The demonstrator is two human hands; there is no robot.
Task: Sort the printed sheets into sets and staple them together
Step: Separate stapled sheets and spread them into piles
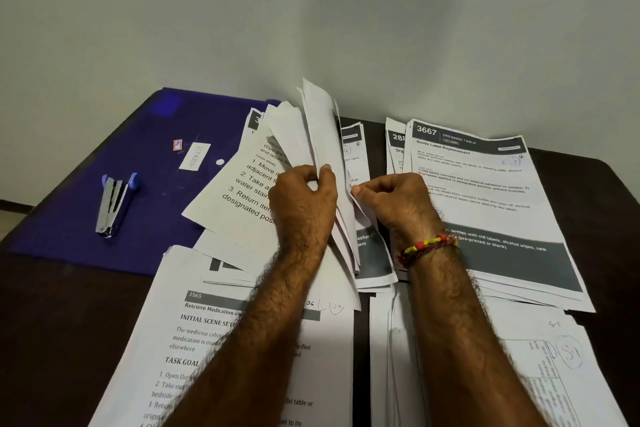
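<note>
- The left hand (304, 198) grips a fanned bundle of sheets (322, 135), standing them up on edge. The right hand (394, 199), just beside it, pinches the corner of a single sheet (360, 208) between thumb and forefinger.
- He looks to be leafing through to pull matching pages into a set. I'd peel one corner at a time, read the header number before lifting, and keep the left grip firm so the fan doesn't slide apart.
- More printed stacks lie around the hands: the 3667 pile (485, 191) just right of the right hand, and the 3565 pile (194, 340) under the left forearm, nearer him.
- The stapler (116, 204) lies untouched well to the left of the left hand, on a purple folder (114, 135).
- The desk (45, 322) is dark brown, pushed against a plain pale wall (311, 10).
</note>
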